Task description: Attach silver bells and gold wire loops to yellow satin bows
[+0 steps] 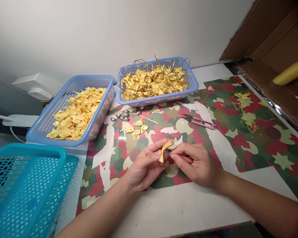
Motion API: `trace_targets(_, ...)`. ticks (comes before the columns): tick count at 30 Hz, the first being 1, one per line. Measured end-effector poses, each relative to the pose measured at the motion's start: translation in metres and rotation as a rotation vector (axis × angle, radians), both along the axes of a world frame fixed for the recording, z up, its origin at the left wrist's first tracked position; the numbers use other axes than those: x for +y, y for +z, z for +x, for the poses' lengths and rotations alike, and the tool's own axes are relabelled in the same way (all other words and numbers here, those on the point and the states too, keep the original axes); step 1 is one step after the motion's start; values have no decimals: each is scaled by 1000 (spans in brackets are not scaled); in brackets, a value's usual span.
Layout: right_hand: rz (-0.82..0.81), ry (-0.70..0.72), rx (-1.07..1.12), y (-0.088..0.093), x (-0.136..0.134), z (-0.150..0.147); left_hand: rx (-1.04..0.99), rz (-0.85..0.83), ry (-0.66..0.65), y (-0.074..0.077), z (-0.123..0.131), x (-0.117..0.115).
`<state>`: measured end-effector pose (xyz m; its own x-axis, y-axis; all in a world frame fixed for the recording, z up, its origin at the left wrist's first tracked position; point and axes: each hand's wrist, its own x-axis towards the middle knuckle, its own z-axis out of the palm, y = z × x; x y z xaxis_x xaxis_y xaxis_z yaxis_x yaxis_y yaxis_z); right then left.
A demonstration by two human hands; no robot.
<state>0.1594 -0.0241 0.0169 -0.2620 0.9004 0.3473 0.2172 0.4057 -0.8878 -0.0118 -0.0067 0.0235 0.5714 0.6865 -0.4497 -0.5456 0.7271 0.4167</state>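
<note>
Between the thumb and fingers of my left hand (146, 165) is a yellow satin ribbon bow (163, 152), held upright above the patterned sheet. Close on its right, my right hand (197, 162) pinches with thumb and forefinger at the back of the bow; what lies in that pinch is too small to make out. Beyond the hands lie a few loose yellow bows (137, 129), a group of small silver bells (125, 115) and thin gold cords (149, 119). Thread snips (200, 121) with pink handles rest farther right.
A blue basket (74, 143) of yellow bows stands at left, another blue basket (159, 97) of bows with gold cords at the back. Teal baskets (62, 155) sit front left. A cardboard box (258, 79) borders the right side. One bow (242, 96) and thread scraps lie nearby.
</note>
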Motion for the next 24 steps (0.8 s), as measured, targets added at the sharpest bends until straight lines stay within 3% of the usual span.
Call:
trace_targets(8,31,18,-31,2,1,1,28,97,-5,-3,1,-1)
trace_targets(18,34,20,-32,1,2,0,51,105,-6,0,2,-1)
trace_targets(24,-32,25,0,0,2,2,61,101,88,-3,1,-1)
